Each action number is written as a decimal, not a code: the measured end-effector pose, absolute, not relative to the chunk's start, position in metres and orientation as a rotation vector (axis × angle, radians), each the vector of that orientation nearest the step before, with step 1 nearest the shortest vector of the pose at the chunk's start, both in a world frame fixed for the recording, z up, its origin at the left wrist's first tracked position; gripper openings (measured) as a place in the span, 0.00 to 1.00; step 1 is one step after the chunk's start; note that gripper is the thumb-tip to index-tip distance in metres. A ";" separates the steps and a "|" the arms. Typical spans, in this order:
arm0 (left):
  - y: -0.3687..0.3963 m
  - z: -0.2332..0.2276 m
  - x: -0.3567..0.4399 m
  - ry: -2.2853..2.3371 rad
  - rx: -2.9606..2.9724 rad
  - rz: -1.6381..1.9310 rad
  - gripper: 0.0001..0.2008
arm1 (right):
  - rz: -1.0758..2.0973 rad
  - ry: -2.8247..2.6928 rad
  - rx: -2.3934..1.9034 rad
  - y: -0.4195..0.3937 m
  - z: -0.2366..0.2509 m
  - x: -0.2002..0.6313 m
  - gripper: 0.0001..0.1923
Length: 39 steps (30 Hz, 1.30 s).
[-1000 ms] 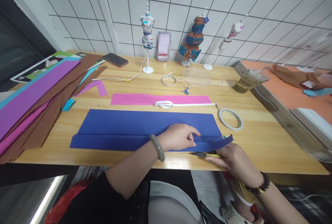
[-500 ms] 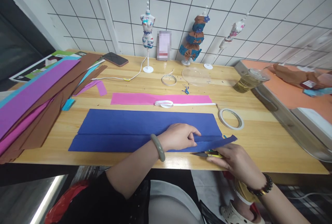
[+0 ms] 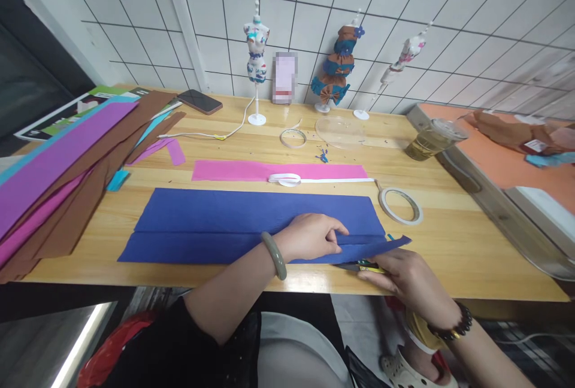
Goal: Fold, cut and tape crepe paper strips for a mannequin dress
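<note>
A long blue sheet (image 3: 215,211), thin cloth or crepe paper, lies on the wooden table with a lengthwise line along it. My left hand (image 3: 312,237) rests on its right half, fingers curled down, gripping the sheet near that line. Scissors (image 3: 353,267) with dark blades and yellow-green parts are in my right hand (image 3: 406,280), low at the sheet's front right edge. The handles are mostly hidden by the fingers. Above my right hand, the end of the front blue strip (image 3: 395,244) lifts and slants away from the rest.
Behind the sheet lie a pink strip (image 3: 233,170), white tape (image 3: 332,180) and a tape roll (image 3: 401,206). Brown and purple strips (image 3: 85,154) are piled left. Small dress forms (image 3: 256,52) stand by the wall. A drink cup (image 3: 433,139) stands right, beside a tray (image 3: 480,220).
</note>
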<state>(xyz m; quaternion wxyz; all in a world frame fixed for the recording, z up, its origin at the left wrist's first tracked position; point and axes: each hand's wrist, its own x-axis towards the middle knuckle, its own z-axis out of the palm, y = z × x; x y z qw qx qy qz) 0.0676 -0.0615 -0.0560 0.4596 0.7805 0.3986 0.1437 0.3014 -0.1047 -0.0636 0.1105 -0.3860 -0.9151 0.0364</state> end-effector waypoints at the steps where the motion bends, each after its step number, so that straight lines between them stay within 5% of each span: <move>1: -0.061 -0.056 0.068 0.980 1.922 0.354 0.17 | 0.120 -2.689 -1.141 -0.105 -0.063 0.301 0.18; 39: -0.074 -0.037 0.040 1.095 2.050 0.170 0.20 | 0.222 -2.693 -1.110 -0.105 -0.063 0.293 0.15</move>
